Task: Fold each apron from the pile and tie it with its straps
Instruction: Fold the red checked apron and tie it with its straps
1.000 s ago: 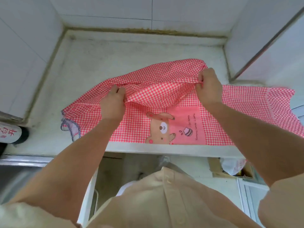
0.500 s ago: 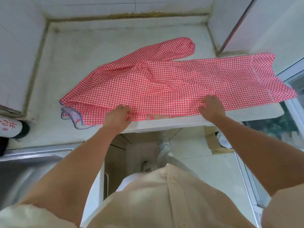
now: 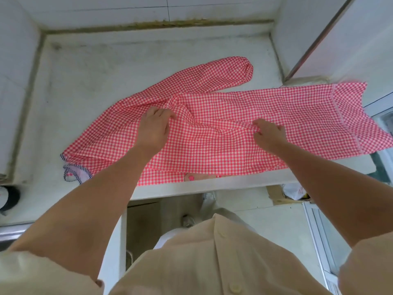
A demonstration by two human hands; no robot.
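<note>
A red-and-white checked apron (image 3: 287, 111) lies folded over along the white counter (image 3: 102, 67), its right end hanging past the counter's right edge. A long checked sleeve-like part (image 3: 223, 71) points to the back right. A navy-striped trim (image 3: 74, 174) peeks out at the left end, and a bit of the pink bear print (image 3: 191, 177) shows at the front edge. My left hand (image 3: 154, 129) grips a bunched ridge of cloth in the middle of the apron. My right hand (image 3: 269, 135) pinches a fold of the same cloth further right.
Tiled walls close the counter at the back and left. A dark-capped bottle (image 3: 8, 196) stands at the far left, above a steel sink rim (image 3: 12, 233). A window frame (image 3: 319, 39) rises at the right. A white bag (image 3: 295, 191) and cardboard lie on the floor below.
The far half of the apron was pulled over toward me, covering the bear print. Both hands have since left the front edge and moved up to the middle of the cloth.
</note>
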